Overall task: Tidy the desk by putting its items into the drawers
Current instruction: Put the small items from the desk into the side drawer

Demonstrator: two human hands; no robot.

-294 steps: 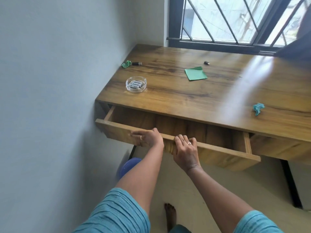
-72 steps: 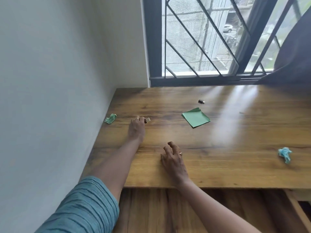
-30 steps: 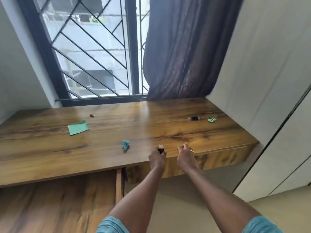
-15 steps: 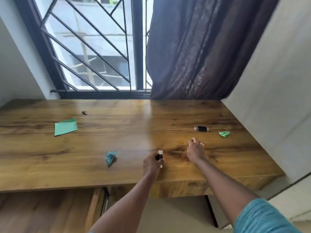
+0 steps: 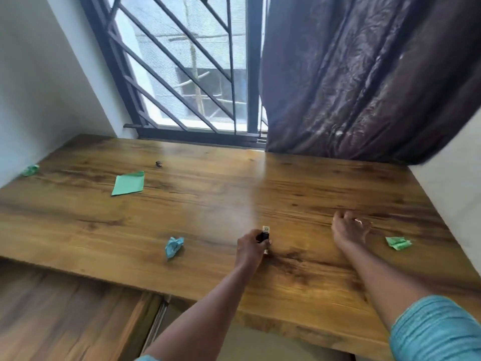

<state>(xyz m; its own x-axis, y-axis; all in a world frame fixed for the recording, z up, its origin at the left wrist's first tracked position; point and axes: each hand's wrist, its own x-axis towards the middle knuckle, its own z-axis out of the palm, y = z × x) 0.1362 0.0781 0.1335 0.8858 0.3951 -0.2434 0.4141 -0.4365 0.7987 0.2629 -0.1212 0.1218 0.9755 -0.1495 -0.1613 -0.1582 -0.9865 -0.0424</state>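
On the wooden desk [image 5: 208, 204], my left hand [image 5: 251, 250] is closed around a small black USB stick [image 5: 263, 236] whose metal end points up. My right hand [image 5: 348, 229] rests further right with its fingers curled down onto the desk. It covers the spot where a small black item lay, and I cannot see whether it grips that item. Right of that hand lies a crumpled green paper [image 5: 398, 243]. A crumpled teal paper [image 5: 173, 246] lies left of my left hand. The left drawer [image 5: 65, 308] stands pulled out below the desk's front edge.
A flat green paper sheet [image 5: 128, 183], a small dark object [image 5: 159, 164] and another crumpled green paper [image 5: 31, 170] lie at the back left. Behind the desk are a barred window [image 5: 195, 74] and a dark curtain [image 5: 364, 74]. White walls close both sides.
My right hand has moved right and now covers the small black item, which is no longer visible. My left hand still holds the USB stick. The view has shifted left.
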